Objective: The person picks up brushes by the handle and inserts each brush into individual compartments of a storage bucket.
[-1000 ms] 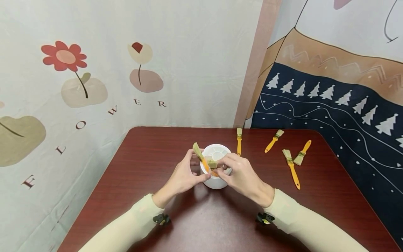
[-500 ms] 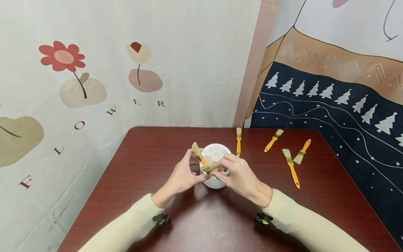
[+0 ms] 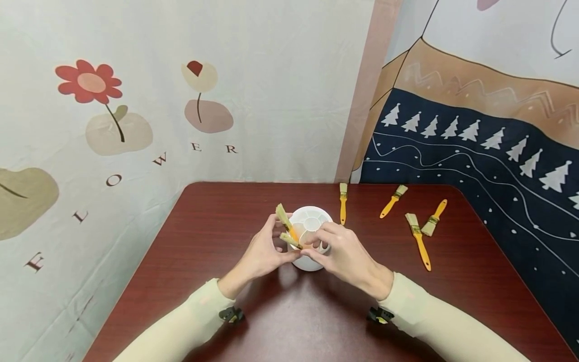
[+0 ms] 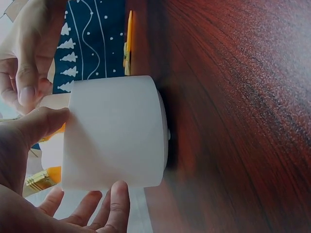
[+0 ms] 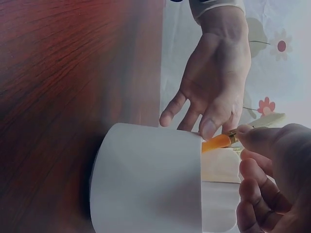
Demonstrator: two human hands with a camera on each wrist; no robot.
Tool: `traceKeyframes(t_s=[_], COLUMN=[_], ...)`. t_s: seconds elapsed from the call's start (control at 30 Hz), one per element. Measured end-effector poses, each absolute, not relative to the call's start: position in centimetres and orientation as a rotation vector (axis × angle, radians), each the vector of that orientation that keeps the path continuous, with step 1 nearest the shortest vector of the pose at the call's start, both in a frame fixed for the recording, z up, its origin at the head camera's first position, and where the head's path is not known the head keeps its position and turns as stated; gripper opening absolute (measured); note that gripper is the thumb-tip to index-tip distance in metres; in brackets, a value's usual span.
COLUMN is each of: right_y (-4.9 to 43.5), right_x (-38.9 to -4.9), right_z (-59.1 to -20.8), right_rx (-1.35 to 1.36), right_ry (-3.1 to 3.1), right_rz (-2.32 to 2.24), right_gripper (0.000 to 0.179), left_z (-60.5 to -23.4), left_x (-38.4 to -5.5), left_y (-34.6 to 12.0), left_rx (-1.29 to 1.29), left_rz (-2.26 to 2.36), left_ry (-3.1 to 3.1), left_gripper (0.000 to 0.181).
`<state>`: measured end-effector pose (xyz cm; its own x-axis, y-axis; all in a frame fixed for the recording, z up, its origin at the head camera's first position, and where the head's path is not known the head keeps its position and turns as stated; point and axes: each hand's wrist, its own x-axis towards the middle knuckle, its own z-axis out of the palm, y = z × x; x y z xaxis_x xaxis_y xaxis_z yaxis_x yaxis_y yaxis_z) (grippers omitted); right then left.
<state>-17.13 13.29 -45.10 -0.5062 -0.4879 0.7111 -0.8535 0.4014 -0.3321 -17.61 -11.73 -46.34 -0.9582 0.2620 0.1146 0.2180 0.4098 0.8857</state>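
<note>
A round white desk organizer (image 3: 308, 265) with several compartments stands upright on the table. Around its left side my left hand (image 3: 264, 251) holds it, thumb in front near the rim and fingers at the other side. One paintbrush (image 3: 284, 217) leans in it with bristles up and to the left. A second paintbrush (image 3: 288, 240) lies at a flatter slant over the rim, bristles left. My right hand (image 3: 350, 251) has its thumb on this brush's ferrule, with fingers curled beside it; in the right wrist view its orange handle (image 5: 218, 142) goes down into the organizer.
Several more yellow-handled brushes lie to the right: one upright-pointing brush (image 3: 343, 203) behind the organizer, another brush (image 3: 393, 201) further right, and two close together, a longer brush (image 3: 418, 241) and a brush (image 3: 434, 218). Printed cloth hangs behind the dark red table (image 3: 203, 226).
The second brush has tipped over to the left, its bristles passing from beside my right fingers to near my left thumb. My left hand stays on the organizer.
</note>
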Motion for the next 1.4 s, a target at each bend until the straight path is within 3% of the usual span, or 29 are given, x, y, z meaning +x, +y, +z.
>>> traceKeyframes(t_s=[0.93, 1.4], right_y=[17.3, 20.7], right_x=[-18.0, -20.4], right_z=[-43.6, -43.2], right_rx=[0.912, 0.692], right_ry=[-2.223, -2.288], right_rz=[0.925, 0.914], right_gripper=[0.022, 0.012], left_z=[-46.5, -46.6], left_x=[-17.0, -15.5], left_y=[-11.3, -9.8], left_rx=[0.426, 0.214], left_rz=[1.612, 1.612], left_ry=[2.691, 2.821], left_gripper=[0.094, 0.092])
